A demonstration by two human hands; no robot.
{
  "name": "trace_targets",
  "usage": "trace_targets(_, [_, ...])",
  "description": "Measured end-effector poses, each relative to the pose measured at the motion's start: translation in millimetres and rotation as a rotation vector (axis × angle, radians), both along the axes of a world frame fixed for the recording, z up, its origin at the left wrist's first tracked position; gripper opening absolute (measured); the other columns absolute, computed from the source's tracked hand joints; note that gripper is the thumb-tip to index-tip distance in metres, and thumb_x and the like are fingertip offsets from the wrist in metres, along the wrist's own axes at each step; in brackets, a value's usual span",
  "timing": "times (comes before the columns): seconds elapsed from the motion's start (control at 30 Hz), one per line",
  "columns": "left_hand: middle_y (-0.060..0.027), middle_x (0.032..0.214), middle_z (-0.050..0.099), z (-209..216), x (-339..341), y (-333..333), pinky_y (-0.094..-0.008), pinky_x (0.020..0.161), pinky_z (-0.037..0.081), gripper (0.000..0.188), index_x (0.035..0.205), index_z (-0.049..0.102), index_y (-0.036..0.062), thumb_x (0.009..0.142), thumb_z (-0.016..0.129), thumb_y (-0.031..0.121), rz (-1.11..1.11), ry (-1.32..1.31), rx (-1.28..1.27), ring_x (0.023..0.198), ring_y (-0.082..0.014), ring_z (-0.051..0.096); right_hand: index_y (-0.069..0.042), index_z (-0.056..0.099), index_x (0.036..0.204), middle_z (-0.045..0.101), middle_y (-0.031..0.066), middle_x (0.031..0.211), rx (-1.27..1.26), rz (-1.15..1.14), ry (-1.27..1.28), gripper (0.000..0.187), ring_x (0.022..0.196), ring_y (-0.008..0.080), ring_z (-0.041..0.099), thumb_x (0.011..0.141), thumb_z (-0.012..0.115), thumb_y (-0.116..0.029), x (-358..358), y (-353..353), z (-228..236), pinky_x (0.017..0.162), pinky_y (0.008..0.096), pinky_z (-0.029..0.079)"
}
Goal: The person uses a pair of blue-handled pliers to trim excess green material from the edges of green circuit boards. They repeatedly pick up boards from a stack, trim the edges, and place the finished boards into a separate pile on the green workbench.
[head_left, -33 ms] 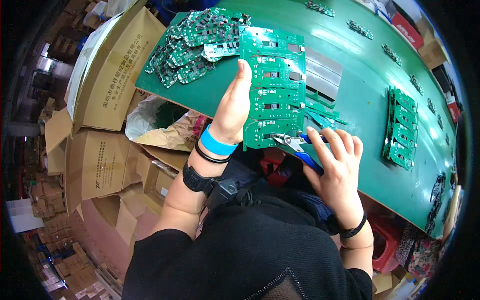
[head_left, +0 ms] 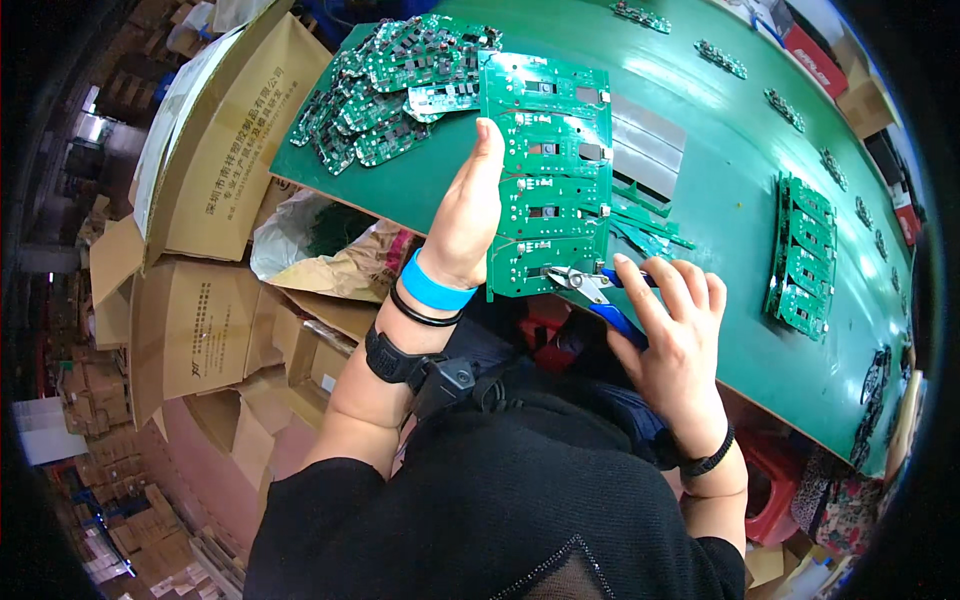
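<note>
Panelised green circuit board (head_left: 548, 170), a tall strip of 4 joined sections, stands up on its long axis over the near edge of the green worktable (head_left: 730, 190). The left hand (head_left: 470, 215) grips the strip along its left edge, thumb side pressed flat to the board, fingers hidden behind it; a blue wristband and a black band sit on that wrist. The right hand (head_left: 672, 330) is closed around blue-handled cutters (head_left: 598, 290), whose metal tips meet the bottom right corner of the strip; whether the blades are biting or only touching cannot be told.

Just right of the strip, thin green offcut strips (head_left: 648, 225) lie on the table beside a grey rectangular patch (head_left: 645, 150). A loose heap of small separated boards (head_left: 385, 95) covers the table's far left corner. Another stack of green panels (head_left: 803, 255) rests well apart to the right, and single small boards (head_left: 722, 57) sit in a row along the far side. Brown cardboard boxes (head_left: 215, 150) crowd the floor to the left of the table.
</note>
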State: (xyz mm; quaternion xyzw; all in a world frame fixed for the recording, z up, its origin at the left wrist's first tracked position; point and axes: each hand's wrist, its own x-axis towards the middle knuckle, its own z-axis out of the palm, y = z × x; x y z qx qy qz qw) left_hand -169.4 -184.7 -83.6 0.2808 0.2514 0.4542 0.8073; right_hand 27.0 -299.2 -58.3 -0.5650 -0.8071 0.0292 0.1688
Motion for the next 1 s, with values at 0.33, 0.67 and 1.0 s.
trace_targets(0.33, [-0.0136,0.132,0.056,6,-1,0,-0.0462,0.092,0.055,0.068,0.141,0.041,0.0086,0.1,0.02,0.059,-0.015,0.055,0.047,0.113,-0.0294,0.061,-0.01,0.055,0.129,0.054,0.0096,0.116,0.012,0.036,-0.047,0.073,0.108,0.0275,0.05,0.061,0.079,-0.02,2,3,4,0.094,0.045,0.033])
trace_targets(0.67, [-0.0141,0.13,0.057,6,-5,0,-0.0466,0.091,0.055,0.067,0.141,0.041,0.0086,0.101,0.021,0.058,-0.018,0.068,0.06,0.112,-0.0296,0.061,-0.012,0.056,0.128,0.055,0.0072,0.114,0.042,0.031,-0.097,0.075,0.107,0.0259,0.051,0.058,0.081,-0.02,0,2,3,0.093,0.0438,0.034])
trace_targets(1.0, [-0.0136,0.126,0.06,6,-8,1,-0.0426,0.089,0.057,0.067,0.139,0.042,0.0057,0.101,0.019,0.056,-0.055,-0.047,0.02,0.107,-0.0259,0.064,-0.013,0.06,0.125,0.056,0.0049,0.11,0.106,0.086,-0.064,0.073,0.1,0.0232,0.054,0.055,0.081,-0.018,4,4,2,0.088,0.0421,0.036])
